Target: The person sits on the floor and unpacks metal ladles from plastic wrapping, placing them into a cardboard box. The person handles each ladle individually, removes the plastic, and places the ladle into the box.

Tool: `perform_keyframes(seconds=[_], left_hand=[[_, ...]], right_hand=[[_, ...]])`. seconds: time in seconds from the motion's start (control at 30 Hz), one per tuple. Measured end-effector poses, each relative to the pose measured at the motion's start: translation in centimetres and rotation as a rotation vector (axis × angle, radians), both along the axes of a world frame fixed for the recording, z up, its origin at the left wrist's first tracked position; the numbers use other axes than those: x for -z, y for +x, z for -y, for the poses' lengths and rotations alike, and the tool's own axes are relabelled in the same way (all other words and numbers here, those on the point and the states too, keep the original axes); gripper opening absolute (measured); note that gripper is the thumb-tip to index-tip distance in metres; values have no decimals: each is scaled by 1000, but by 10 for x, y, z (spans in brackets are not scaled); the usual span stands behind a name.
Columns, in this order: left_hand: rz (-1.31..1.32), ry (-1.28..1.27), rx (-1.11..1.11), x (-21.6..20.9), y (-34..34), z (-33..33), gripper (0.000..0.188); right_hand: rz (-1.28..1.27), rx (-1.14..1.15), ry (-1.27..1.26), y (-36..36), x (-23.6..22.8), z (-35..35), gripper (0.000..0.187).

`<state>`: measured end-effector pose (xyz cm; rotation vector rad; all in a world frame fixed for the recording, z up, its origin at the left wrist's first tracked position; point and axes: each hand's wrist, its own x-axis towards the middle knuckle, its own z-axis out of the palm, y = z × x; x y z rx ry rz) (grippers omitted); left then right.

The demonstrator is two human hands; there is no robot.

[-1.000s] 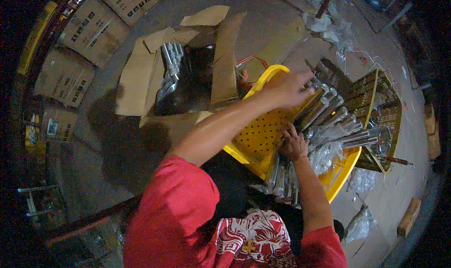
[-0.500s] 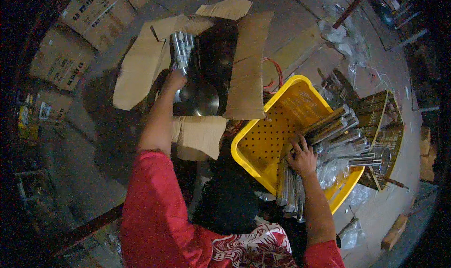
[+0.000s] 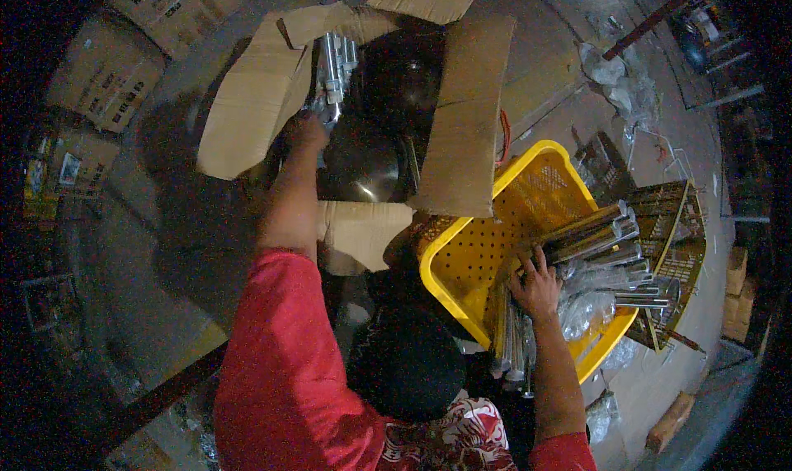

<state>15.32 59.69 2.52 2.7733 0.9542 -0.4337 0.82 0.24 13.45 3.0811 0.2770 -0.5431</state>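
Note:
My left hand (image 3: 307,131) reaches into an open cardboard box (image 3: 464,116), beside the lower end of a bundle of shiny metal tubes (image 3: 333,71). Its fingers are hidden, so whether they grip the tubes does not show. Dark, glossy rounded metal pieces (image 3: 363,162) lie in the box to the right of that hand. At the right, my right hand (image 3: 536,289) rests with fingers spread on metal tubes (image 3: 590,232) in a yellow plastic basket (image 3: 450,285). More tubes, partly in clear plastic wrap (image 3: 584,306), lie around it and stick out over the basket's rim.
Stacked cartons (image 3: 107,79) stand at the far left. Right of the yellow basket is a tilted brownish-yellow grated crate (image 3: 672,248). Crumpled plastic (image 3: 619,87) lies on the floor at the upper right, and a brown block (image 3: 670,421) at the lower right.
The box and basket appear shifted slightly right in the picture. My left hand sits a little farther left against the tubes in the box. My right hand stays on the basket's tubes.

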Motion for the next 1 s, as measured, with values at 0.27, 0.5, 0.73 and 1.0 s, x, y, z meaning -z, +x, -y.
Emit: perform_keyframes(seconds=[0.27, 0.5, 0.73, 1.0], left_hand=[[382, -216, 30, -55, 28, 33, 63], [273, -395, -316, -11, 65, 1, 65], [381, -255, -125, -24, 74, -10, 67], [492, -524, 291, -192, -9, 61, 43]], right_hand=[[18, 5, 81, -2, 0, 3, 55], [22, -10, 36, -2, 10, 9, 54], [42, -43, -19, -4, 5, 8, 55], [38, -23, 28, -6, 10, 11, 55]])
